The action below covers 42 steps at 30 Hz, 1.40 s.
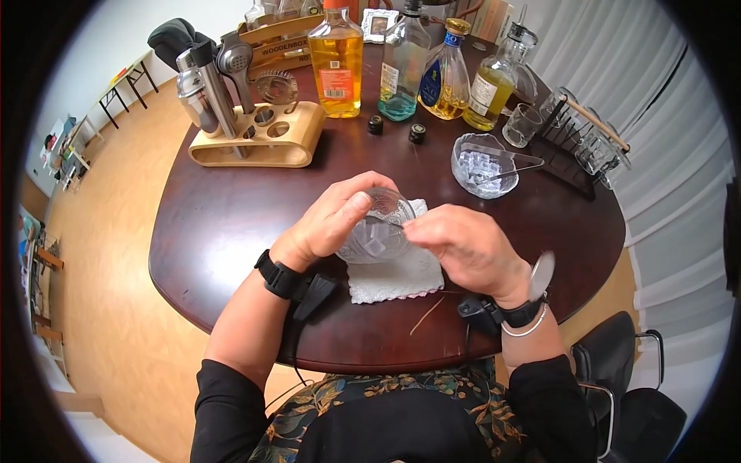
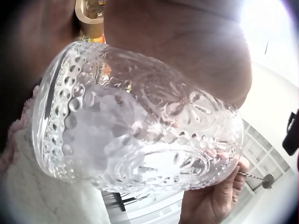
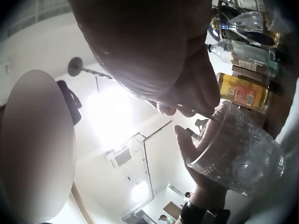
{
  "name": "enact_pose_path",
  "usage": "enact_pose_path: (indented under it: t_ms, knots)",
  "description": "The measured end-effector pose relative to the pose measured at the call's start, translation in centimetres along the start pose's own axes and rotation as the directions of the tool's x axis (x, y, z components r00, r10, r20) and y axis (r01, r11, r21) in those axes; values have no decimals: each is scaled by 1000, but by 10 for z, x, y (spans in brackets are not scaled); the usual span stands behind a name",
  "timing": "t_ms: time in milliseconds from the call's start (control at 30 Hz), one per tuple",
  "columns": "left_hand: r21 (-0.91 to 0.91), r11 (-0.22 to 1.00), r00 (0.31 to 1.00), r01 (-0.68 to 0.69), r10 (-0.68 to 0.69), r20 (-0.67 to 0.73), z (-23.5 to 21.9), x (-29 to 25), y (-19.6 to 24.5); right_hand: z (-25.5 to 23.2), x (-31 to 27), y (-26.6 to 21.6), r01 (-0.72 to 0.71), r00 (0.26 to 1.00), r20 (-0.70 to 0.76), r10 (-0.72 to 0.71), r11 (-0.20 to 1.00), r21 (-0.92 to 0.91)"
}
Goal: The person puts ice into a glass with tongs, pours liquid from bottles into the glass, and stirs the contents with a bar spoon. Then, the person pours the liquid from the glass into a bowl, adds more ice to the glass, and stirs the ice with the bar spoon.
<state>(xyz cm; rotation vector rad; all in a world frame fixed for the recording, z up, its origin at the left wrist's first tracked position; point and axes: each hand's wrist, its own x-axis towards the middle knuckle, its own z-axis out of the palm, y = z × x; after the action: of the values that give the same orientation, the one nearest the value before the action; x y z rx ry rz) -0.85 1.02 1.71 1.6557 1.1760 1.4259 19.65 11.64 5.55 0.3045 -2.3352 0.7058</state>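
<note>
My left hand (image 1: 340,212) grips a clear embossed drinking glass (image 1: 390,245) from its left side, thumb near the rim. Ice cubes (image 1: 375,239) lie inside the glass, and its raised dots and ovals show large in the left wrist view. With its fingers bunched at the rim, my right hand (image 1: 472,248) pinches a bar spoon. The spoon's twisted shaft ends in a round disc (image 3: 74,66) on the far side of that hand; its lower part reaches into the glass. Under the glass lies a folded white cloth (image 1: 394,279).
Behind and right stands a glass bowl (image 1: 463,179) of ice with tongs (image 1: 521,160) across it. Several bottles, including an orange-labelled one (image 1: 336,77), line the back. A wooden bar-tool stand (image 1: 297,149) is back left, a glass rack (image 1: 567,158) back right. Two black caps (image 1: 417,134) lie between.
</note>
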Motion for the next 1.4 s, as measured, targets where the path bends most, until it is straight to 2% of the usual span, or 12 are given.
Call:
enact_pose_path:
  t_ms: [167,333,567,700,800,833,867,967,1067,1233,1333,1400]
  knots:
    - [69,997,1000,-21,19,23,-1,0,2,-7,0,-5,-342,931,-44,363,908,241]
    - [51,999,1000,7,-7,5,-2,0,1,11,-2,1,-446,767,-56,639,594,669]
    - [63,998,1000,-6,6,-1,-2,0,2,3,-3,5,-334,765,-89,638,511,792]
    - [49,999,1000,-5,5,0,-1,0,1,-9,-2,-3,-281,784,-196,589,618,734]
    - [55,998,1000,-1,0,8,-3,0,1,-13,-1,-10,-267,850,-301,432,847,460]
    - [64,998,1000,1,-2,12,-4,0,1,-15,-3,-6,-189,914,-290,282,931,312]
    - [29,1000,1000,3,-2,-6,-3,0,-2,-19,-4,-7,-147,961,-222,167,984,103]
    - [-25,999,999,33,-34,-34,-1,1,-7,-13,2,-5,77,996,-40,-79,995,-67]
    - [19,996,996,88,-87,-20,0,1,1,-1,1,1,46,999,11,-45,998,-30]
    - [80,995,998,62,-63,10,-1,1,5,-13,-2,2,-231,972,0,234,961,150]
    - [89,995,999,53,-54,4,-1,0,5,-5,-3,1,-419,885,-24,465,818,395]
    - [43,999,1000,16,-16,-2,-1,0,3,0,-4,5,-433,851,-16,524,719,545]
